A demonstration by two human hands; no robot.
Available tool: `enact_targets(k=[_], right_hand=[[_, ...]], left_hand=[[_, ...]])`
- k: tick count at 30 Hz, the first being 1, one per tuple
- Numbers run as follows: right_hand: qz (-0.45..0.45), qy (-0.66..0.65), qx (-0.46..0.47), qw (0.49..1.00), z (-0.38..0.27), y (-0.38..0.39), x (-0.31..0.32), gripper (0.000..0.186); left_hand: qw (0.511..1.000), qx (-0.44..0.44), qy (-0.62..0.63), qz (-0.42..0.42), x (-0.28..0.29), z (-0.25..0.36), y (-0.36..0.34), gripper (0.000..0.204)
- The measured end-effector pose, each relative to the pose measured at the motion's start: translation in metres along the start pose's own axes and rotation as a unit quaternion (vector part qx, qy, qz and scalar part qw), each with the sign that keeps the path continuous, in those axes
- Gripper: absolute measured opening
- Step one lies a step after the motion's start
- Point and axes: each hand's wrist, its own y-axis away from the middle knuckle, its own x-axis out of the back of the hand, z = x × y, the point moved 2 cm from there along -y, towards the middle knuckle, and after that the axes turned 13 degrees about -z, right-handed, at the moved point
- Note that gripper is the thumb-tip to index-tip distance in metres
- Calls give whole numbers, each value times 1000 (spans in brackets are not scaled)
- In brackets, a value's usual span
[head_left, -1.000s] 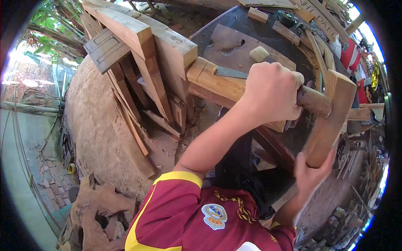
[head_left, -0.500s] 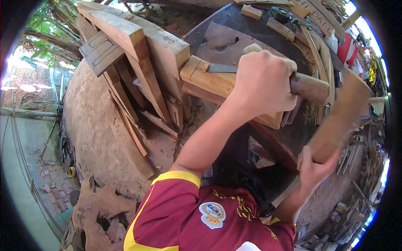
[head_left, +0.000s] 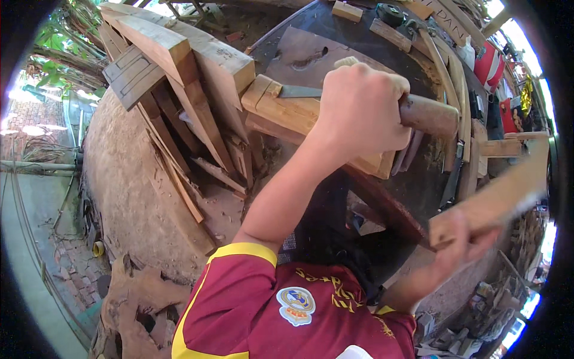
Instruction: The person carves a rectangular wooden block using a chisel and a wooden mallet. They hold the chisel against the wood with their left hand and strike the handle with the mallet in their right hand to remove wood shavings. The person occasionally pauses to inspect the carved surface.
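My left hand [head_left: 362,113] is closed round the wooden handle of a chisel [head_left: 435,116], whose round butt sticks out to the right of the fist. Its flat metal blade points left, over the top of a light wooden block [head_left: 286,110] that has a cut notch near its left end. Lower right, my right hand [head_left: 460,248] grips a wooden mallet [head_left: 493,200], blurred by motion. The mallet is tilted up to the right and apart from the chisel's butt.
Thick timbers [head_left: 221,66] stand left of the block, beside a dark grooved board [head_left: 133,75]. On the dark tabletop [head_left: 335,24] lie a brown plank [head_left: 326,51], a tape measure [head_left: 390,14] and long wooden strips. A gnarled wood piece [head_left: 134,299] lies lower left.
My right hand has swung the mallet down and outward to the right, away from the chisel. My left hand keeps its grip; the whole view has shifted slightly.
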Motion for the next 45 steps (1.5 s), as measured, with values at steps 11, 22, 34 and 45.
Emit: enact_targets(k=[11, 22, 34, 45], right_hand=[[-87, 234, 79, 965, 19, 13, 3, 75], [-177, 322, 91, 925, 21, 23, -10, 85], [-232, 318, 83, 916, 23, 16, -12, 82], [-270, 267, 71, 923, 25, 34, -32, 85]], left_hand=[[999, 23, -25, -27, -2, 0, 2, 15], [999, 14, -36, -13, -8, -5, -2, 19], [998, 23, -36, -36, -7, -8, -3, 20], [998, 13, -57, -38, -10, -13, -4, 20]])
